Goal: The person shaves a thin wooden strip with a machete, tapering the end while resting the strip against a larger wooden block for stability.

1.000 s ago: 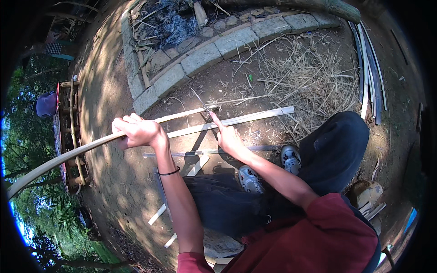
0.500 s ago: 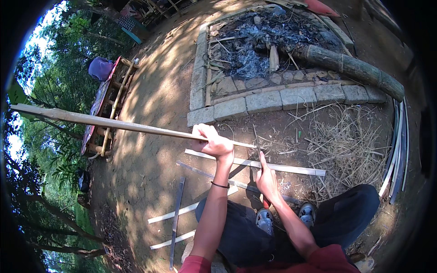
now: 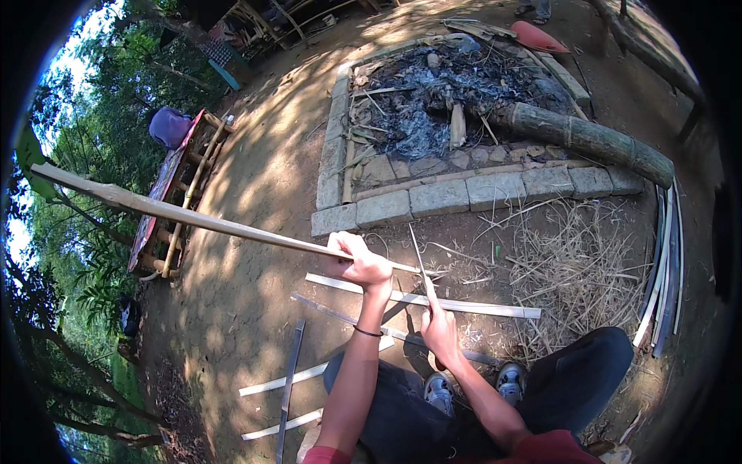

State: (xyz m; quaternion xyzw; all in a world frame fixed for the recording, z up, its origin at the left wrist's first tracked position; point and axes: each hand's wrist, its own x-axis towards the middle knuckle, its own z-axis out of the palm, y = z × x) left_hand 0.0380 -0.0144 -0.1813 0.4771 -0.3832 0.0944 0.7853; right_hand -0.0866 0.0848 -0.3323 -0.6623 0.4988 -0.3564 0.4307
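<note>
Brown dirt ground [image 3: 255, 309] lies below; left hand [image 3: 362, 263] grips a long pale bamboo pole [image 3: 193, 219], right hand [image 3: 440, 332] grips a thin knife blade [image 3: 421, 267].

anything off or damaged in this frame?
Nothing damaged. The left hand grips a long pale bamboo strip; the right hand holds a thin blade against its end. Loose split slats and dry shavings litter the ground.

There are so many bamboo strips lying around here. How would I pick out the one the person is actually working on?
Start at the stone-edged fire pit and look just below its near corner. There the left hand grips a long bamboo strip, and the right hand holds a blade against its near end. It is the only one raised off the ground, slanting up to the left; the other strips lie flat on the dirt.
</note>
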